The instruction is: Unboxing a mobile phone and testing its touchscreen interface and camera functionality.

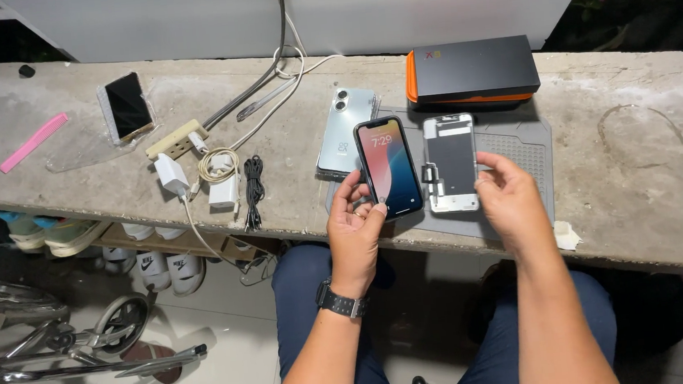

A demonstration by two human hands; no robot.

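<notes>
A lit smartphone [389, 167] is held in the left hand [354, 228], the fingers closed around its lower end so that the screen is tilted up toward the wearer and can be read. The right hand [509, 198] is held just right of a detached display panel [451, 163], fingertips at its edge; whether the panel is truly pinched or only touched cannot be told. The panel seems propped back-side up, its metal frame and flex cable exposed.

Both items are kept over a grey work mat [519, 156], which is taken here as the landmark. The mat lies on the concrete surface [627, 159], its near edge almost at the surface's front lip, so anything slipped toward the wearer would fall to the floor past the knees. Touching the mat's far edge, a black and orange box [473, 71] is set, closing off movement that way. At the mat's left edge a pale blue phone [344, 130] lies face down, partly behind the held phone. Further left of the mat, a coiled black cable [253, 183], white chargers [192, 176] and a power strip [176, 139] are gathered, and beyond them another phone [128, 106] rests on a clear sleeve, with a pink strip [32, 142] farthest out. To the right of the mat, bare concrete gives the widest room.
</notes>
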